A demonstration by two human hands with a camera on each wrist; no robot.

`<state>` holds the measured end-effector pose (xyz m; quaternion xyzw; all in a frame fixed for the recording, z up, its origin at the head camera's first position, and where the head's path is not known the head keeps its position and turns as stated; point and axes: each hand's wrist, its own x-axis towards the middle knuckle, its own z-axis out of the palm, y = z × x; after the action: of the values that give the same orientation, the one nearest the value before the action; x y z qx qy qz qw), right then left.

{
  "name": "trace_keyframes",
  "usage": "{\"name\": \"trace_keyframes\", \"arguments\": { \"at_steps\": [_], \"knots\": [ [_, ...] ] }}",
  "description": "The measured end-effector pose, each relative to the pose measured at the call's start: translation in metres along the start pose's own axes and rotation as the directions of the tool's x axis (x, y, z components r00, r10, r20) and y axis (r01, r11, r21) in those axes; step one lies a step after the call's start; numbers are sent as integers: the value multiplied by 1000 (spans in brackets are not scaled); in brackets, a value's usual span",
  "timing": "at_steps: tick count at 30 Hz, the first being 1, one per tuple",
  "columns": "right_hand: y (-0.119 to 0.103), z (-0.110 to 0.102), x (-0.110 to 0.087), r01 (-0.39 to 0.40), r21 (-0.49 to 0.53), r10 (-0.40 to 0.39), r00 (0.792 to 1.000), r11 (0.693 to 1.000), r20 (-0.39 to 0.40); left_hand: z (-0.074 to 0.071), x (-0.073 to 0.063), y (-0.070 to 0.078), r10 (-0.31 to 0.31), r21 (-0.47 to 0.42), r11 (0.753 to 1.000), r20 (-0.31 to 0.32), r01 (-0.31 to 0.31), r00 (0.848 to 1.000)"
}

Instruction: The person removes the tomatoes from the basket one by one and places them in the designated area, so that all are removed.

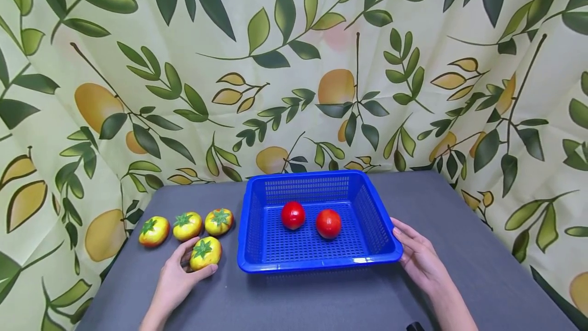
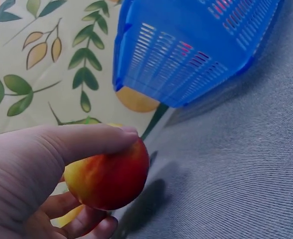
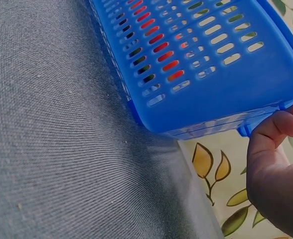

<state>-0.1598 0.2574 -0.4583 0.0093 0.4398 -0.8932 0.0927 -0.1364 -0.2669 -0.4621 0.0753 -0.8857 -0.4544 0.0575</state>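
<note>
My left hand (image 1: pixel 176 275) grips a yellow-and-red tomato (image 1: pixel 205 253) with a green leafy top, thumb on one side and fingers round the other. In the left wrist view, the thumb lies across the tomato (image 2: pixel 109 174), whose shadow falls on the grey surface. To the right stands a blue plastic basket (image 1: pixel 317 265) with slotted walls. Inside it, set apart, are two glossy red round fruits, one left (image 1: pixel 293 215) and one right (image 1: pixel 328 223). My right hand (image 1: pixel 422 257) holds the basket's right rim; the right wrist view shows its curled thumb (image 3: pixel 276 129) at the rim.
Three more yellow-and-red tomatoes, at left (image 1: pixel 154 231), middle (image 1: pixel 187 226) and right (image 1: pixel 219 221), lie behind my left hand. A grey table (image 1: pixel 303 305) carries everything. A leaf-patterned cloth (image 1: pixel 285 86) hangs behind and at both sides. A small black object (image 1: pixel 415 326) shows at the front edge.
</note>
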Motion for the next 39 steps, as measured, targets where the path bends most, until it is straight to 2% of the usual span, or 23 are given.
{"name": "trace_keyframes", "arguments": {
  "at_steps": [16, 26, 39],
  "knots": [
    [-1, 3, 2, -2, -9, 2, 1000, 1000, -12, 2, 1, -7, -6, -22, 1000, 25, 7, 1000],
    [-1, 3, 2, -16, -9, 15, 999, 1000, -29, 3, 3, -9, 4, -52, 999, 7, -3, 1000],
    [-1, 3, 2, -15, -10, 14, 998, 1000, -54, 2, 2, -6, -20, -109, 994, 16, 22, 1000]
  ]
}}
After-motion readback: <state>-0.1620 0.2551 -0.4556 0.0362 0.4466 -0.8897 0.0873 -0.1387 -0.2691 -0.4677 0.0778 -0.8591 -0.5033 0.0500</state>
